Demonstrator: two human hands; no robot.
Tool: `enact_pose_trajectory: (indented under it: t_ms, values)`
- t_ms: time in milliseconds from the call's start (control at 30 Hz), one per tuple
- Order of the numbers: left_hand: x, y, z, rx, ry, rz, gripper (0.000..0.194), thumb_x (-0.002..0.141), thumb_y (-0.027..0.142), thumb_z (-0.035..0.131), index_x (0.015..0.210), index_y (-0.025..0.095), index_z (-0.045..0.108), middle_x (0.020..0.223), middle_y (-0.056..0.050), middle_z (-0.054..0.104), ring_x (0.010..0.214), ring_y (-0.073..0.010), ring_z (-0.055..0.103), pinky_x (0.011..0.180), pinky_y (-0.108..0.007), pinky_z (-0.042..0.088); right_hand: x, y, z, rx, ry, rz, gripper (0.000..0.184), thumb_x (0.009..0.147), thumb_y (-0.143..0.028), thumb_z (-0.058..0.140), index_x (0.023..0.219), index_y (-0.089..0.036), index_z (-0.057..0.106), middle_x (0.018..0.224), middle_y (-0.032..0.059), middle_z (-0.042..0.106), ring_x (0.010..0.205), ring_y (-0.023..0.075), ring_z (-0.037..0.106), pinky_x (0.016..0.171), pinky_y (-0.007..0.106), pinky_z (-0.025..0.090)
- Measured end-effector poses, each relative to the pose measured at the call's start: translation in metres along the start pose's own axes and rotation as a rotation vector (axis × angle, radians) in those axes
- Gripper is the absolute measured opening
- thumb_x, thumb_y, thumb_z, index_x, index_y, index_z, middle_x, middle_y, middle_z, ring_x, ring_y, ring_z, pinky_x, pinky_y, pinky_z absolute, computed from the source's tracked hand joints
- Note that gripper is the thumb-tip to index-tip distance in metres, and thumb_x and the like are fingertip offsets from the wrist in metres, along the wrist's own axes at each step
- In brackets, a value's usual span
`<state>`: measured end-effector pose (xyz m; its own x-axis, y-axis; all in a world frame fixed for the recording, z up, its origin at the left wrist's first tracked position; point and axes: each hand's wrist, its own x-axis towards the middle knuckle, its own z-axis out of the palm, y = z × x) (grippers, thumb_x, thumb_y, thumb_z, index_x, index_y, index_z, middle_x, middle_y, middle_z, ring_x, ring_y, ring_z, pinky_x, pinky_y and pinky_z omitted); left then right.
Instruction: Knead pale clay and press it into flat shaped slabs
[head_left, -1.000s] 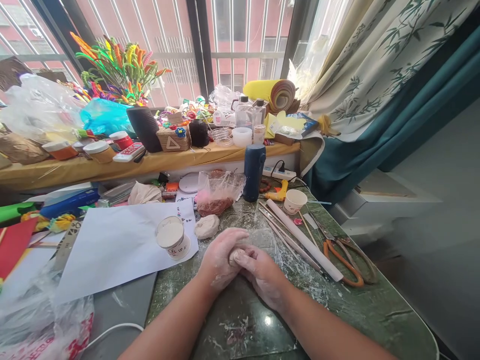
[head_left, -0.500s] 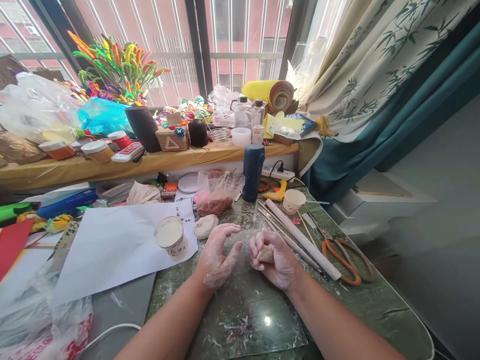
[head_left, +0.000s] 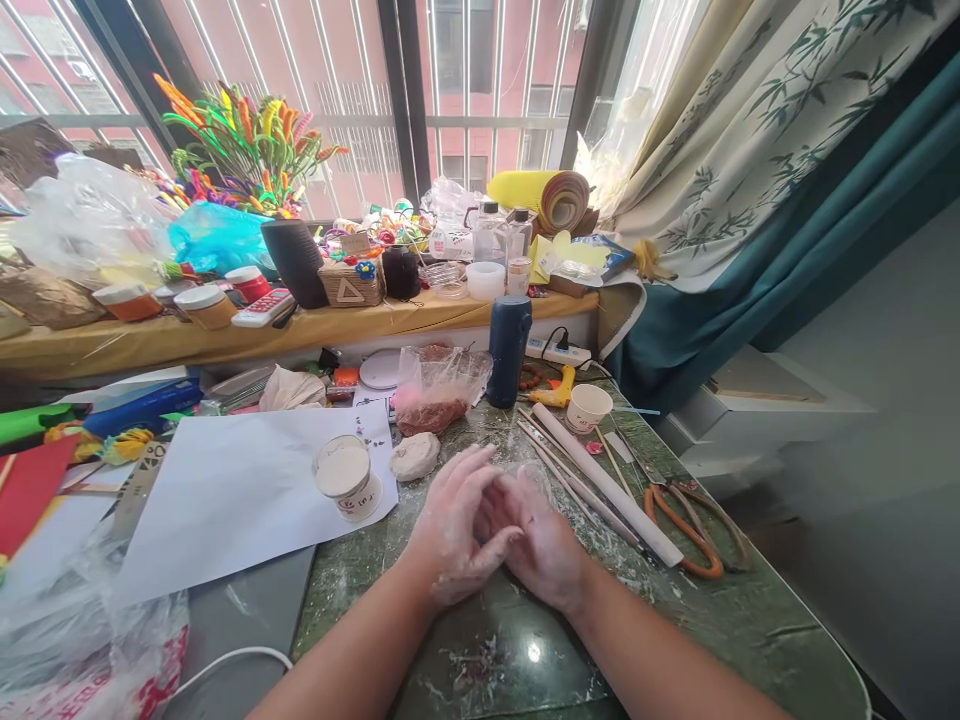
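Both of my hands are dusted with white powder and cupped together above the glass sheet [head_left: 555, 655]. My left hand [head_left: 461, 530] curves its fingers over the palm of my right hand [head_left: 544, 545]. The lump of clay seen in my right hand a moment ago is now hidden between the two palms. Just beyond the left fingers lies a flattened pale clay lump [head_left: 415, 456]. To its left, a paper cup [head_left: 343, 470] filled with white powder rests on a white paper sheet [head_left: 225, 500].
Right of my hands lie a white rolling rod [head_left: 607, 485], thin sticks and orange-handled scissors [head_left: 694, 530]. Behind stand a dark blue bottle [head_left: 510, 350], another paper cup [head_left: 589, 407], a yellow glue gun [head_left: 559, 388] and a bag of reddish clay [head_left: 431, 405]. A crowded sill [head_left: 405, 318] runs along the window.
My left hand has moved right and closed over my right hand, and the two now touch. The clay lump in my right hand has gone out of sight. The view has shifted slightly.
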<state>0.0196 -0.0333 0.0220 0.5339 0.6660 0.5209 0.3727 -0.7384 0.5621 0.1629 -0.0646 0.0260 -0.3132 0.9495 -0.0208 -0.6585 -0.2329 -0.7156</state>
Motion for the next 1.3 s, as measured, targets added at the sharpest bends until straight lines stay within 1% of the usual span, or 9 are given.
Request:
enact_pose_trajectory:
  t_ms: [233, 367, 500, 633, 733, 800, 900, 1033, 1300]
  values:
    - [0.000, -0.019, -0.003, -0.212, 0.183, -0.444, 0.038, 0.098, 0.049, 0.045, 0.111, 0.019, 0.064, 0.101, -0.009, 0.072, 0.095, -0.0242, 0.068, 0.087, -0.039, 0.054, -0.008, 0.003, -0.009, -0.044, -0.118, -0.037, 0.069, 0.088, -0.063, 0.065, 0.144, -0.027, 0.053, 0.151, 0.0122, 0.052, 0.138, 0.0279, 0.048, 0.117, 0.049, 0.031]
    - [0.004, -0.021, -0.005, -0.341, 0.182, -0.625, 0.048, 0.092, 0.063, 0.051, 0.077, 0.019, 0.064, 0.063, -0.001, 0.062, 0.058, -0.0164, 0.059, 0.055, -0.027, 0.048, -0.007, 0.001, -0.015, -0.134, 0.004, -0.088, 0.052, 0.091, -0.059, 0.063, 0.127, -0.021, 0.065, 0.112, 0.0135, 0.075, 0.102, 0.0273, 0.070, 0.090, 0.046, 0.055]
    - [0.008, -0.022, -0.004, -0.444, 0.176, -0.743, 0.056, 0.088, 0.068, 0.053, 0.058, 0.020, 0.052, 0.044, 0.005, 0.044, 0.040, -0.0107, 0.039, 0.041, -0.024, 0.031, 0.000, 0.000, -0.019, -0.111, 0.197, -0.114, 0.040, 0.090, -0.056, 0.065, 0.098, -0.018, 0.071, 0.082, 0.0074, 0.074, 0.070, 0.0203, 0.069, 0.062, 0.033, 0.056]
    - [0.006, -0.021, -0.008, -0.341, 0.139, -0.582, 0.062, 0.090, 0.065, 0.053, 0.049, 0.020, 0.041, 0.047, 0.004, 0.041, 0.046, -0.0102, 0.037, 0.045, -0.024, 0.030, 0.003, 0.004, -0.013, 0.083, 0.233, 0.018, 0.042, 0.086, -0.058, 0.070, 0.096, -0.017, 0.070, 0.092, 0.0072, 0.074, 0.082, 0.0211, 0.070, 0.075, 0.036, 0.057]
    - [0.004, -0.013, -0.012, -0.251, 0.014, -0.330, 0.055, 0.095, 0.061, 0.047, 0.060, 0.019, 0.055, 0.058, 0.000, 0.052, 0.057, -0.0135, 0.049, 0.056, -0.026, 0.041, 0.001, 0.007, -0.006, 0.238, 0.094, 0.185, 0.043, 0.089, -0.058, 0.067, 0.102, -0.017, 0.070, 0.101, 0.0081, 0.073, 0.095, 0.0222, 0.069, 0.090, 0.039, 0.053]
    - [0.004, -0.006, -0.012, -0.207, -0.141, -0.148, 0.047, 0.095, 0.061, 0.048, 0.090, 0.019, 0.068, 0.084, -0.006, 0.068, 0.079, -0.0199, 0.062, 0.077, -0.034, 0.050, -0.001, 0.007, -0.003, 0.284, 0.041, 0.208, 0.041, 0.088, -0.056, 0.068, 0.104, -0.018, 0.070, 0.100, 0.0064, 0.074, 0.097, 0.0218, 0.068, 0.091, 0.037, 0.051]
    - [0.004, -0.001, -0.009, -0.087, -0.275, 0.033, 0.064, 0.091, 0.063, 0.056, 0.141, 0.022, 0.051, 0.136, -0.014, 0.061, 0.127, -0.0324, 0.053, 0.112, -0.052, 0.035, 0.001, 0.004, -0.006, 0.306, 0.182, 0.094, 0.036, 0.080, -0.049, 0.080, 0.100, -0.020, 0.071, 0.092, 0.0017, 0.074, 0.090, 0.0185, 0.067, 0.085, 0.030, 0.052]
    - [0.001, -0.009, -0.007, -0.035, -0.204, 0.079, 0.070, 0.094, 0.061, 0.051, 0.152, 0.025, 0.035, 0.154, -0.015, 0.045, 0.146, -0.0337, 0.034, 0.120, -0.055, 0.025, 0.003, -0.003, -0.014, 0.260, 0.306, 0.049, 0.041, 0.078, -0.057, 0.077, 0.082, -0.017, 0.070, 0.069, 0.0005, 0.068, 0.059, 0.0142, 0.061, 0.054, 0.024, 0.048]
    - [0.002, -0.018, -0.010, -0.095, -0.024, 0.038, 0.036, 0.100, 0.040, 0.050, 0.132, 0.025, 0.054, 0.128, -0.011, 0.063, 0.126, -0.0268, 0.054, 0.110, -0.047, 0.041, -0.005, -0.003, -0.014, 0.299, 0.244, 0.120, 0.064, 0.088, -0.067, 0.061, 0.049, -0.022, 0.038, 0.032, -0.0095, 0.029, 0.028, 0.0074, 0.021, 0.030, 0.019, 0.017]
